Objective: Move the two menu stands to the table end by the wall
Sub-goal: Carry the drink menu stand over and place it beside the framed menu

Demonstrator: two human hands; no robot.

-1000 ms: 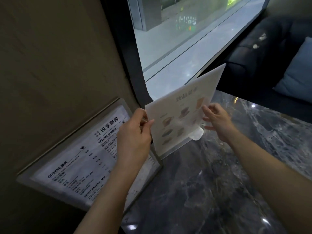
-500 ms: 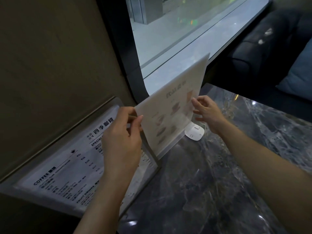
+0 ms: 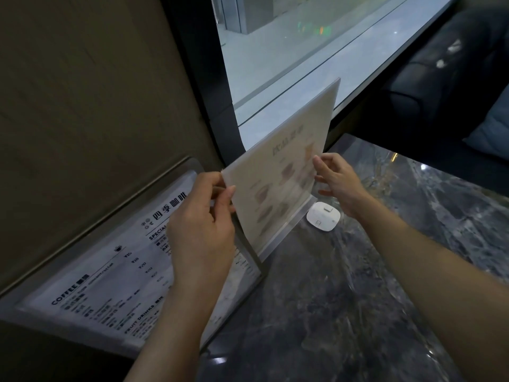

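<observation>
Left hand point(image 3: 201, 224) and right hand point(image 3: 338, 180) pinch the acrylic menu stand point(image 3: 281, 172). Marble table point(image 3: 358, 299) lies below the window point(image 3: 289, 51).

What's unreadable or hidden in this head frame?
Head view only.
Coffee menu stand: middle text hidden by the left hand and forearm; lower-left corner cut by the frame edge.
Drinks menu stand: print faint and blurred, unreadable.
White puck: markings too small.
Table: near end cut by bottom edge.

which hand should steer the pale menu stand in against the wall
Left, likely: the left hand pinches the pale menu stand at its wall-side edge; the right hand holds the far edge.
</observation>
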